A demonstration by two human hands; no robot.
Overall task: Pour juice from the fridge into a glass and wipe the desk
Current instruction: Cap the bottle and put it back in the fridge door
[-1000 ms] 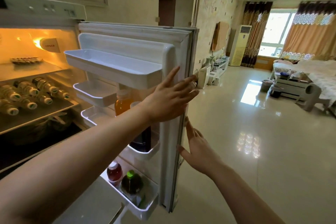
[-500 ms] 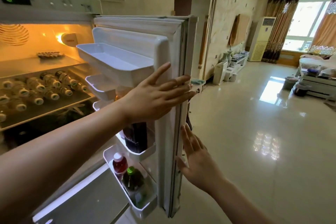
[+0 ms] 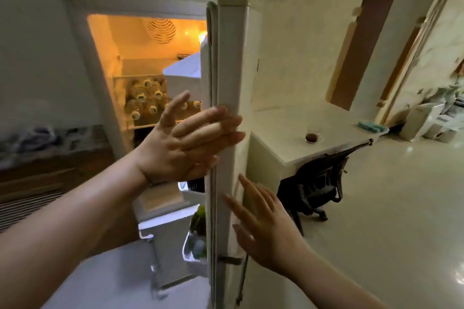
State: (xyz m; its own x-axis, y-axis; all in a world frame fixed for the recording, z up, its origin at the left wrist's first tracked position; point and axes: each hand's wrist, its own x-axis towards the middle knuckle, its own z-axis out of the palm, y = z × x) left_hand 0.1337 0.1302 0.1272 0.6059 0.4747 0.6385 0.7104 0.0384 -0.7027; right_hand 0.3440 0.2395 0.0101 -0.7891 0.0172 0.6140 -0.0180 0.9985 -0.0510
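The white fridge door (image 3: 227,63) stands edge-on in the middle of the view, half swung toward the lit fridge (image 3: 140,57). My left hand (image 3: 188,143) lies flat with straight fingers against the door's edge. Lower down, my right hand (image 3: 263,228) rests with spread fingers on the door's outer face. A green-capped bottle (image 3: 199,218) shows in the bottom door shelf. Several small bottles (image 3: 145,100) lie on an inner shelf. On the white desk (image 3: 326,118) to the right stands a glass (image 3: 312,136) with dark liquid in it.
A blue-green cloth (image 3: 371,126) lies at the desk's far corner. A black office chair (image 3: 319,183) is tucked under the desk. Glossy tiled floor (image 3: 389,208) stretches to the right, with a doorway (image 3: 364,32) behind the desk.
The door has swung from wide open to nearly edge-on, with both hands staying on it. The view has turned left, bringing the desk and glass into sight.
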